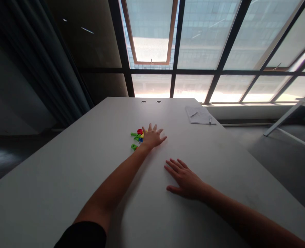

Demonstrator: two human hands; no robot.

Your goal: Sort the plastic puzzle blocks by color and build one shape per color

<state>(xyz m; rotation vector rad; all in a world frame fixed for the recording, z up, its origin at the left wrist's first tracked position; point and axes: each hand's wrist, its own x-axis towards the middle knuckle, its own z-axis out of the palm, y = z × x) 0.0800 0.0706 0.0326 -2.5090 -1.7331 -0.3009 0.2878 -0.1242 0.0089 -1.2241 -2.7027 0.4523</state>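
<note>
Several small colourful pieces lie in a loose group near the middle of the white table [72, 162]: a red piece [139, 131], green pieces [134, 147] and a blue piece [140, 140], with a bit of yellow beside my fingers. My left hand [152, 137] reaches out over the right side of this group, its fingers spread, and covers part of it; what lies under the palm is hidden. My right hand [182, 177] rests flat on the tabletop, nearer and to the right, fingers apart and holding nothing.
Papers [199, 115] with two pens on them lie at the table's far right edge. Two round holes are set in the far end. A dark curtain [46, 62] hangs at left, windows stand beyond, and a white-legged table [284, 117] is at right.
</note>
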